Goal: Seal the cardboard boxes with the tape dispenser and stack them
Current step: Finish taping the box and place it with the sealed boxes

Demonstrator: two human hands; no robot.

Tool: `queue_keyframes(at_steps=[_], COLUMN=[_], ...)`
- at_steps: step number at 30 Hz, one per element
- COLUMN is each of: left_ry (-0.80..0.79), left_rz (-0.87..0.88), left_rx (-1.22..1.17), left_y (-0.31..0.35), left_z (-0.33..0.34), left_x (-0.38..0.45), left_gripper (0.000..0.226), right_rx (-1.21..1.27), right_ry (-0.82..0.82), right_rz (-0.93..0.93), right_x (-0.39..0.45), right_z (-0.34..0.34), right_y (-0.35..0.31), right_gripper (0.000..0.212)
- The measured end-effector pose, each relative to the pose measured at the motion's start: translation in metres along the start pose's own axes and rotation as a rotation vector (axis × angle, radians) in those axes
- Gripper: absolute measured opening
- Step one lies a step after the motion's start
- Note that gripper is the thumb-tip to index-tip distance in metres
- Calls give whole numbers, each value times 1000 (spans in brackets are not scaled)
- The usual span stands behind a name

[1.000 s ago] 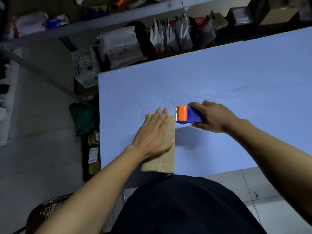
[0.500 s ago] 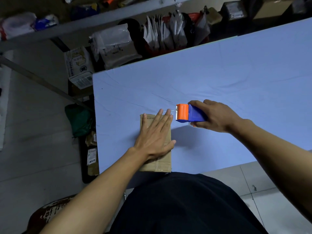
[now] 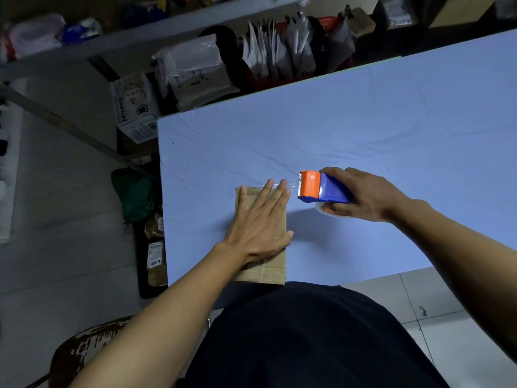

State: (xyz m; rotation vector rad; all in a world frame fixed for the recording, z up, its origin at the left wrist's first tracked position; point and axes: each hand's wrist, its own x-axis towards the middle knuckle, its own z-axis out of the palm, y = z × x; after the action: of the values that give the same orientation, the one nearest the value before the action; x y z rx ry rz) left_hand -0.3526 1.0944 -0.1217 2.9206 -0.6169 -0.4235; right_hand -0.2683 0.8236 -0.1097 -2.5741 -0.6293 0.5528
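Pressing my left hand (image 3: 258, 224) flat, fingers straight and slightly spread, I hold down a small cardboard box (image 3: 261, 264) at the centre of the frame. The box lies on a pale blue table (image 3: 363, 130), its near end at the table's front edge, just above my dark shirt at the bottom of the frame.

Just right of my left fingertips, my right hand (image 3: 363, 196) is curled around a tape dispenser (image 3: 321, 187) with a blue handle and an orange head. The head points left, toward the far right corner of the box, and is raised off the table. A thin glint of clear tape (image 3: 291, 185) runs from the head toward the far edge of the box, by my fingertips. I cannot tell whether it is cut.

A strip of tape seems to lie along the box's near face, so I judge this box nearly sealed. To finish well, I think I should keep my flat palm steady so the box cannot slide, tip the head to tear the tape cleanly, then smooth the loose end down over the far edge.

Beyond the table, along the top of the frame, white plastic mail bags (image 3: 193, 70) and parcels crowd the floor beneath a grey shelf (image 3: 112, 42). No stack of boxes is in view.
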Motion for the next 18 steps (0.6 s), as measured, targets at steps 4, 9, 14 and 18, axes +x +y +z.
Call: queue_keyframes(at_steps=[4, 9, 14, 18], left_ry=[-3, 6, -19, -32], left_rz=[7, 14, 11, 9], left_rx=[6, 21, 38, 38], left_y=[-2, -3, 0, 1], left_z=[0, 0, -1, -1], left_x=[-1, -1, 0, 0], left_gripper=[89, 88, 89, 89], right_rx=[-8, -45, -165, -329], right_ry=[-25, -52, -16, -3], right_rz=[-8, 18, 19, 31], right_x=[1, -6, -4, 3], right_z=[-2, -3, -2, -1], right_y=[-1, 8, 1, -14], right_gripper=[62, 63, 73, 73])
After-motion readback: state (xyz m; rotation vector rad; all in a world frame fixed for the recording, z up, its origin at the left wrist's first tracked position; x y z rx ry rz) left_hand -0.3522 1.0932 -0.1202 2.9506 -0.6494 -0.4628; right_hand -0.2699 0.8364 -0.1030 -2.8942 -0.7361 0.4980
